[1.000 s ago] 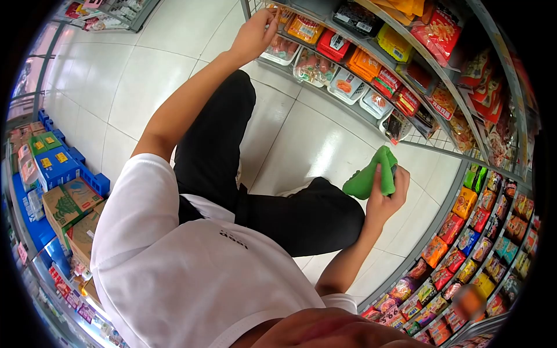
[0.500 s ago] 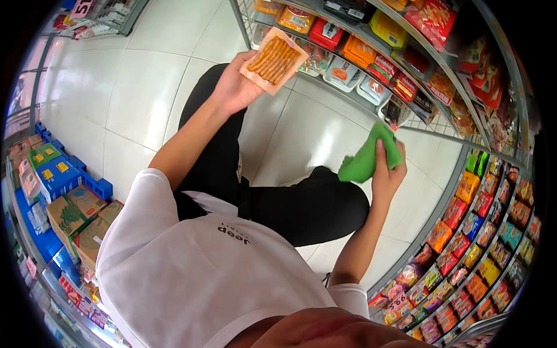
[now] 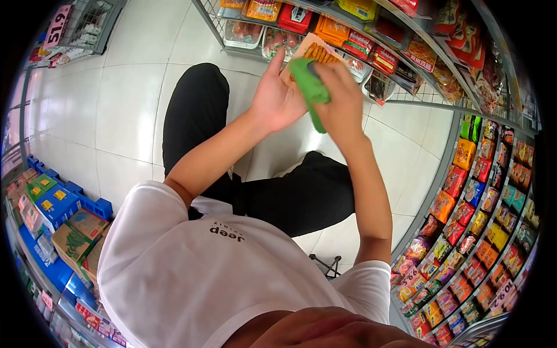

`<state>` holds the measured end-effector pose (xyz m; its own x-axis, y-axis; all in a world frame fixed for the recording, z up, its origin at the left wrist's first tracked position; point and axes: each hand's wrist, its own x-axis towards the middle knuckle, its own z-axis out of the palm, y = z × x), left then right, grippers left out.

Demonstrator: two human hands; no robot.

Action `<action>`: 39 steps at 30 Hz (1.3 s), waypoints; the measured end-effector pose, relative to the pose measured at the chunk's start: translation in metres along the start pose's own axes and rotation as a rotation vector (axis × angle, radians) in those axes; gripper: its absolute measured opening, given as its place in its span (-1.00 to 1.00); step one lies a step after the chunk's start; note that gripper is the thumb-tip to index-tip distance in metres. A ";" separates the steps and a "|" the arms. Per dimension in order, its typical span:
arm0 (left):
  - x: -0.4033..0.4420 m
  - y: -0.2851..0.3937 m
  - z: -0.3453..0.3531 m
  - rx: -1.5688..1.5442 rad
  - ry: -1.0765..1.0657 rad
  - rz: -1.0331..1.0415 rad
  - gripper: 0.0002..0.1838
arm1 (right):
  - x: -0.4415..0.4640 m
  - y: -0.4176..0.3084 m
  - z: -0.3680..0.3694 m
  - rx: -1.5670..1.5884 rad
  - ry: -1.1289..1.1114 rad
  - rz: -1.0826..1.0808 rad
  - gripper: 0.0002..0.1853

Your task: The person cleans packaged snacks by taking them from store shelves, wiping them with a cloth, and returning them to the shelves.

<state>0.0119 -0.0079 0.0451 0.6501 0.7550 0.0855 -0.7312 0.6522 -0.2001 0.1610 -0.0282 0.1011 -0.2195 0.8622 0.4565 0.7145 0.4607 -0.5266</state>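
Packet (image 3: pixel 322 50) held before shelf (image 3: pixel 426 94) front edge; supported from beneath by left hand (image 3: pixel 278 102), palm up, thumb spread, fingers hidden, seemingly so face is presented to cloth (image 3: pixel 310 84). Cloth bunched, pad-like, in closed grip of right hand (image 3: pixel 342 95) over packet.

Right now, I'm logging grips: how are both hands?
Left hand: at the packet; fingers partly hidden, so whether closed can't be told.
Right hand: closed, holding the cloth.
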 end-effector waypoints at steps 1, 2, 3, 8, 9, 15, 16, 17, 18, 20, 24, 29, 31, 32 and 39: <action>0.000 -0.001 0.000 0.005 0.003 -0.003 -0.35 | -0.001 -0.002 -0.002 -0.008 -0.023 -0.023 -0.57; 0.000 -0.002 0.000 0.011 0.007 -0.006 -0.35 | -0.002 -0.003 -0.004 -0.016 -0.045 -0.047 -0.56; -0.001 -0.004 0.004 0.019 0.013 -0.010 -0.36 | -0.002 -0.003 -0.004 -0.021 -0.065 -0.069 -0.56; -0.002 -0.018 0.018 0.169 0.221 0.030 -0.38 | 0.008 0.019 -0.007 -0.162 0.126 0.035 -0.54; -0.001 -0.020 0.020 0.207 0.250 0.034 -0.39 | 0.007 0.019 -0.008 -0.185 0.137 0.054 -0.54; -0.003 -0.014 0.008 0.096 0.155 0.015 -0.38 | 0.006 0.016 -0.007 -0.188 0.055 0.002 -0.56; -0.003 -0.018 0.012 0.124 0.198 0.032 -0.38 | 0.012 0.025 -0.009 -0.216 0.116 0.061 -0.55; -0.002 -0.022 0.019 0.153 0.240 0.052 -0.38 | 0.014 0.028 -0.010 -0.243 0.175 0.115 -0.55; 0.001 -0.022 0.022 0.186 0.278 0.070 -0.38 | 0.011 0.026 -0.004 -0.261 0.206 0.093 -0.53; -0.003 -0.010 -0.001 0.148 0.181 0.038 -0.39 | 0.001 0.010 0.001 -0.154 0.064 -0.009 -0.53; -0.004 -0.013 0.014 0.147 0.216 0.038 -0.43 | 0.008 0.023 -0.005 -0.204 0.130 0.035 -0.53; -0.003 -0.005 -0.010 0.039 0.051 0.066 -0.44 | -0.002 0.019 0.003 -0.182 0.051 -0.048 -0.50; -0.003 -0.004 -0.005 0.074 0.032 0.047 -0.44 | 0.000 0.009 0.001 -0.146 0.031 -0.035 -0.46; -0.005 -0.004 -0.001 0.091 0.027 0.039 -0.45 | 0.003 0.019 0.000 -0.164 0.085 -0.021 -0.46; -0.005 -0.010 0.016 0.152 0.267 0.131 -0.45 | -0.001 0.018 0.002 -0.190 0.091 -0.019 -0.47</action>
<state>0.0125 -0.0174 0.0621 0.5651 0.8018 -0.1944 -0.8214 0.5687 -0.0425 0.1726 -0.0205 0.0901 -0.1792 0.8273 0.5325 0.8250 0.4213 -0.3768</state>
